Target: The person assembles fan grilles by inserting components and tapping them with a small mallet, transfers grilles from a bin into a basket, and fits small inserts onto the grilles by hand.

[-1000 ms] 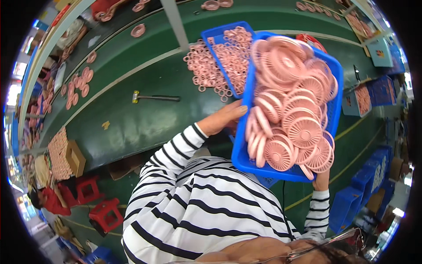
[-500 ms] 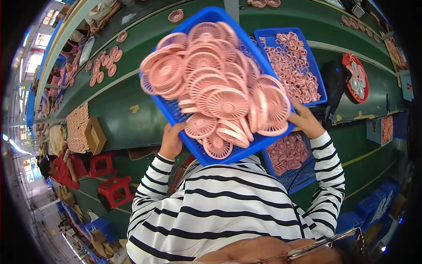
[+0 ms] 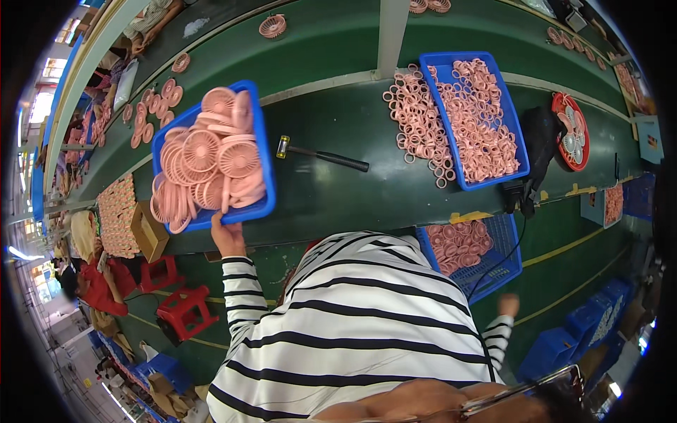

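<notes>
A blue basket [image 3: 266, 185] heaped with pink round fan grilles [image 3: 201, 151] is at the left of the green table. My left hand [image 3: 228, 238] grips its near rim, with the thumb up against the rim and the other fingers mostly hidden. Away from the basket, my right hand [image 3: 508, 305] hangs low at my right side, next to a lower blue crate [image 3: 504, 240] of pink round parts. It is small and smeared, so its fingers do not show clearly. A black-handled hammer [image 3: 324, 156] lies to the right of the basket.
Pink rings [image 3: 416, 120] lie loose beside a blue tray [image 3: 462, 173] full of rings. Further right are a black object [image 3: 541, 144] and a red basket [image 3: 584, 158]. A post [image 3: 391, 35] rises behind the table [image 3: 345, 201]; red stools [image 3: 185, 310] stand at lower left.
The basket of grilles has moved from in front of me to the left of the table, uncovering the hammer and loose rings. My right hand has let go and dropped to my side.
</notes>
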`<action>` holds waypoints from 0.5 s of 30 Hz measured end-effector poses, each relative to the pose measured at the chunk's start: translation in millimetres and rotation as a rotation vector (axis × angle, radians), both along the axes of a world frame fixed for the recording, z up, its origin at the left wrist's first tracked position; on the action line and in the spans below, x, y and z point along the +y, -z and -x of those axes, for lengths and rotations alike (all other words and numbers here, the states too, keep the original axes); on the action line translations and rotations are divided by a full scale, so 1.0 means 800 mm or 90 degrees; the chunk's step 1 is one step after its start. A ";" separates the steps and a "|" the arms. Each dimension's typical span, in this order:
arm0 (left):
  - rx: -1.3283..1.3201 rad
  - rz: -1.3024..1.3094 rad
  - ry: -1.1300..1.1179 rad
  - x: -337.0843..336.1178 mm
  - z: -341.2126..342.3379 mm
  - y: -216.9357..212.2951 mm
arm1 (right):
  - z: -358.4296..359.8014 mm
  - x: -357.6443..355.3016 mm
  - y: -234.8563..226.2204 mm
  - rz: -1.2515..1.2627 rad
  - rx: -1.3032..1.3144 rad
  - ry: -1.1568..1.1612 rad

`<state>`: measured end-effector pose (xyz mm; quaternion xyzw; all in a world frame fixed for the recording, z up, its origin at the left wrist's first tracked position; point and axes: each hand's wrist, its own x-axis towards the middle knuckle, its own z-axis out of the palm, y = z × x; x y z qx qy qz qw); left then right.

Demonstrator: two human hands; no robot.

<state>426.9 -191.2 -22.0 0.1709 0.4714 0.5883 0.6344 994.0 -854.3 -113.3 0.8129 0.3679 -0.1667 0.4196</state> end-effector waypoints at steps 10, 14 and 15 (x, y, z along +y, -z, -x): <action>-0.004 -0.037 -0.188 0.047 0.038 0.054 | 0.110 0.379 -0.344 -0.669 0.943 0.275; -0.007 -0.023 -0.208 0.058 0.018 0.061 | 0.054 0.404 -0.420 -1.817 0.494 0.114; -0.008 -0.022 -0.212 0.053 0.020 0.062 | 0.020 0.376 -0.409 -1.978 0.458 0.075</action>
